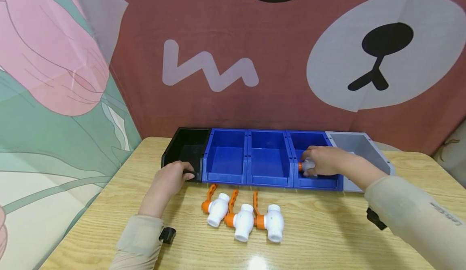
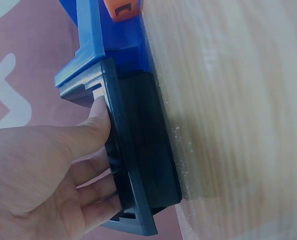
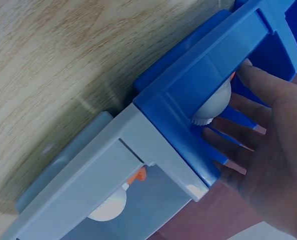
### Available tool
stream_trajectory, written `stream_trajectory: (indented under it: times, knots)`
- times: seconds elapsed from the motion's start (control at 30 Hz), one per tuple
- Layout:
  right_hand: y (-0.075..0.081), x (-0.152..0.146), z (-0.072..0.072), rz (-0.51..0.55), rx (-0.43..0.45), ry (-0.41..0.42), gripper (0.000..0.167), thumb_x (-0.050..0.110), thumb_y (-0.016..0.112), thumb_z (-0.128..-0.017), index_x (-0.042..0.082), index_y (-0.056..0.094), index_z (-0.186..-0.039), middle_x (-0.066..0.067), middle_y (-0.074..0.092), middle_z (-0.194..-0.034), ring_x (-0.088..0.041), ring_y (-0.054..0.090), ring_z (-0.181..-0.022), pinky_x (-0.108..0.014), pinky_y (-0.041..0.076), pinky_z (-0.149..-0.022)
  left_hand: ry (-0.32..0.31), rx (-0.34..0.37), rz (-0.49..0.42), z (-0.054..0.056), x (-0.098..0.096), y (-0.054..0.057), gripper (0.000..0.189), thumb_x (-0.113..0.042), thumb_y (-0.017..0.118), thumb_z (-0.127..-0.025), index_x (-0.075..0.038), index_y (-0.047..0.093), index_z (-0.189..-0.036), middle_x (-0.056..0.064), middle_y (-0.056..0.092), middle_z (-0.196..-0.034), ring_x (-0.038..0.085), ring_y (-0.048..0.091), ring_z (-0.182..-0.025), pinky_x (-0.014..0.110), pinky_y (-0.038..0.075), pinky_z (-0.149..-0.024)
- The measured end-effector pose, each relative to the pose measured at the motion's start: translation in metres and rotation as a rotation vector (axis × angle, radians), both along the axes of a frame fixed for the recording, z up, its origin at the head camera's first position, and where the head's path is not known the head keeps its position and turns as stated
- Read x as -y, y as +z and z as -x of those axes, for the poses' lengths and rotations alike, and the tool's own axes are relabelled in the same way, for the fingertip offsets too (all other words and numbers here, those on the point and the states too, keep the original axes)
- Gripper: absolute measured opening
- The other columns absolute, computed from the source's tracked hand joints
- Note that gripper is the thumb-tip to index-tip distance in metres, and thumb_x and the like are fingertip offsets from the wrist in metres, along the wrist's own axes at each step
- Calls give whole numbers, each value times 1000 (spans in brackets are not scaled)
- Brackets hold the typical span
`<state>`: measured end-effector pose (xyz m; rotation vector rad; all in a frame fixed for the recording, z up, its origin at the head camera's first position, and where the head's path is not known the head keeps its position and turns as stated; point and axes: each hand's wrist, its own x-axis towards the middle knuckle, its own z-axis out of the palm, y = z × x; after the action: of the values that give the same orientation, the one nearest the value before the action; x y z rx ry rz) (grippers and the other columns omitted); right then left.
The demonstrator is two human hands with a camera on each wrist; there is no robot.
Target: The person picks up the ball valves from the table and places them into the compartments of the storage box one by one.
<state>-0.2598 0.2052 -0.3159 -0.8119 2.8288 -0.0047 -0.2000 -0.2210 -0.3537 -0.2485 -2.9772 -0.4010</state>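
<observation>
Here, white valve (image 3: 216, 102) held inside the rightmost blue bin (image 1: 320, 185)

Right hand (image 1: 324, 161) reaches down into that bin, thumb and fingers closed about the valve; an orange part shows near the thumb. Left hand (image 1: 172, 177) touches the front rim of the black bin (image 1: 183, 134), row's left end; thumb and fingers apart. Grey bin (image 1: 358, 140), right end, holds another valve (image 3: 108, 207). Three more valves (image 1: 243, 223), orange-handled, sit side by side on the wood-grain table (image 1: 327, 229), in front of the row.
</observation>
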Motion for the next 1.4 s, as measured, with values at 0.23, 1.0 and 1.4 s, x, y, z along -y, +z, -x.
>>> stream_trajectory:
  times: [0.23, 1.0, 1.4]
  knots:
    - [3, 2, -4, -28, -23, -15, 42, 33, 71, -92, 4, 67, -122, -19, 61, -125, -39, 61, -111, -58, 50, -90, -10, -11, 5, -2, 1, 0, 14, -20, 72, -91, -10, 75, -100, 9, 70, -99, 31, 66, -95, 48, 55, -82]
    - [8, 2, -41, 21, -195, 90, 39, 31, 75, -89, 5, 69, -117, -12, 68, -112, -33, 67, -97, -52, 56, -82, -12, -11, 3, -2, 0, 1, 14, -20, 71, -92, -10, 75, -101, 9, 70, -101, 31, 67, -95, 48, 55, -82]
    - [11, 0, -66, 135, -297, 199, 35, 29, 76, -88, 10, 70, -116, -5, 69, -113, -32, 67, -99, -52, 55, -83, -18, -17, 5, 0, 1, -1, 15, -20, 71, -92, -9, 75, -101, 10, 71, -100, 31, 67, -94, 48, 55, -82]
